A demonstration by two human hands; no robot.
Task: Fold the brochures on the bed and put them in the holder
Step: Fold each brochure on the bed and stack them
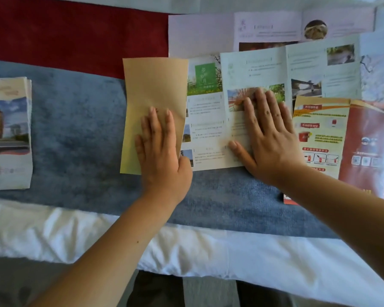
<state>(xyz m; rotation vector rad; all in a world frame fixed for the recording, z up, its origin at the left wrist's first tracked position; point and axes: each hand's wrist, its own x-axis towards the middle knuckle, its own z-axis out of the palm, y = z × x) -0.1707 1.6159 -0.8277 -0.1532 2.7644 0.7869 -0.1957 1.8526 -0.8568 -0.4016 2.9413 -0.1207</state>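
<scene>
Mid-bed, on the blue towel [80, 138] | left hand [162, 149], fingers flat, is pressing the tan flap [153, 89] to crease it | right hand [268, 138], fingers spread wide, is pinning the green brochure [208, 120] against sliding

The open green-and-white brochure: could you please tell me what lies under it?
A pale lilac brochure pokes out beyond it, a blue plush blanket nearer; the rest is covered.

So the bed [275, 258] is made up in white bedding, kinda rumpled along the near edge. A fuzzy blue blanket [75, 134] runs across it, with a dark red cloth [75, 36] just past that, touching it. Grey floor [208, 293] shows below the edge. Light's soft and even, brightest on the white.
</scene>
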